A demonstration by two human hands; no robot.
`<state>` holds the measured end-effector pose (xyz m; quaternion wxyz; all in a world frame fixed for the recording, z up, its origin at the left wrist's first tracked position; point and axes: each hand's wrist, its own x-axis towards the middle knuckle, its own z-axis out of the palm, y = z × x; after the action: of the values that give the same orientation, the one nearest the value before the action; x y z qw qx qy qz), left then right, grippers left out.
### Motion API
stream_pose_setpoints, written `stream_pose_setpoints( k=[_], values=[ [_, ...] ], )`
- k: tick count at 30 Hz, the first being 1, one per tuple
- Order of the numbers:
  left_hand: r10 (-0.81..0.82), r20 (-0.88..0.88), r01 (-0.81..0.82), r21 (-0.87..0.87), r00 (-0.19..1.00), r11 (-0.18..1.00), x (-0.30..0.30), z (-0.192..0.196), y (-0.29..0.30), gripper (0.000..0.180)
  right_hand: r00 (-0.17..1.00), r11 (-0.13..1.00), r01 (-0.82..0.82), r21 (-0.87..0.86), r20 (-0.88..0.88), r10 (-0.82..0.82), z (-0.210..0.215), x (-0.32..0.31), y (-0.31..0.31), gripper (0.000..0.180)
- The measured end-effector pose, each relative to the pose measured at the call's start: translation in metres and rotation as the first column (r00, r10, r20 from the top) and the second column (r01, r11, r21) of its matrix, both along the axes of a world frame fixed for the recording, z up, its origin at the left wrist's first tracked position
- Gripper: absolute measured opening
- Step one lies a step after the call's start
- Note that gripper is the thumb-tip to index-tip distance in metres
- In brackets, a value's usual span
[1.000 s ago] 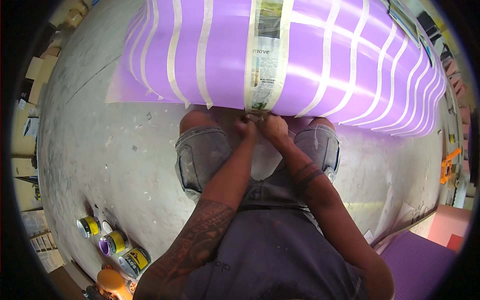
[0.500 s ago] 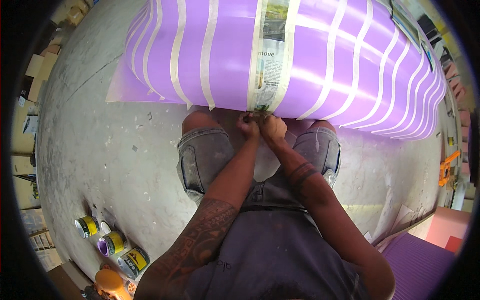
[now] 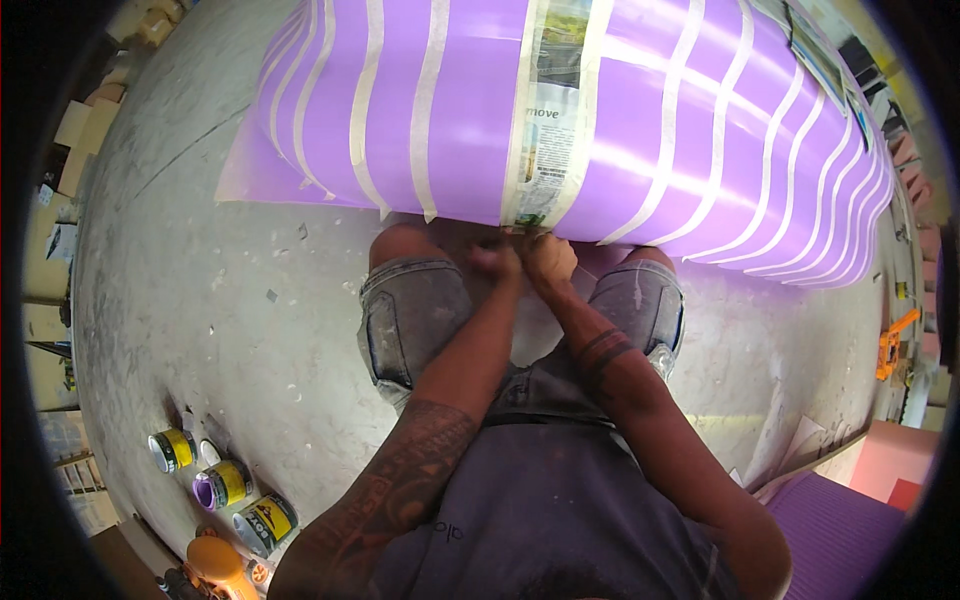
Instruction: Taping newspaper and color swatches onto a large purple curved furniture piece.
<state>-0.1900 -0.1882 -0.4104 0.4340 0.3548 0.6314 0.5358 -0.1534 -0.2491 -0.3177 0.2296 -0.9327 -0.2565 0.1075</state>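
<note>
- Both hands, left hand (image 3: 497,262) and right hand (image 3: 548,258), are held together at the newspaper strip's (image 3: 553,130) lower end on the purple board (image 3: 470,110).
- Finger grip cannot be told.

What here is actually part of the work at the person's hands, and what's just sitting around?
In use:
left hand
right hand
newspaper strip
purple board
masking tape stripes

Lying about:
paint cans on the concrete floor
orange bottle
orange tool at far right
</note>
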Motion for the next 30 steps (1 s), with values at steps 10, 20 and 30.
stream_pose_setpoints(
  k=[10,20,30],
  values=[
    [-0.262,0.028,0.260,0.081,0.965,0.962,0.012,-0.035,0.028,0.020,0.981,0.995,0.002,0.096,-0.194,0.017,-0.006,0.013,0.008,0.049],
    [-0.525,-0.101,0.534,0.091,0.845,0.841,0.014,-0.006,-0.017,0.016,0.984,0.994,0.061,0.095,-0.174,-0.044,-0.032,0.032,-0.025,0.051],
    [-0.467,0.131,0.458,0.094,0.875,0.884,0.015,-0.018,-0.013,0.030,0.927,0.987,0.130,0.090,-0.365,-0.089,-0.030,0.022,-0.021,0.057]
  ],
)
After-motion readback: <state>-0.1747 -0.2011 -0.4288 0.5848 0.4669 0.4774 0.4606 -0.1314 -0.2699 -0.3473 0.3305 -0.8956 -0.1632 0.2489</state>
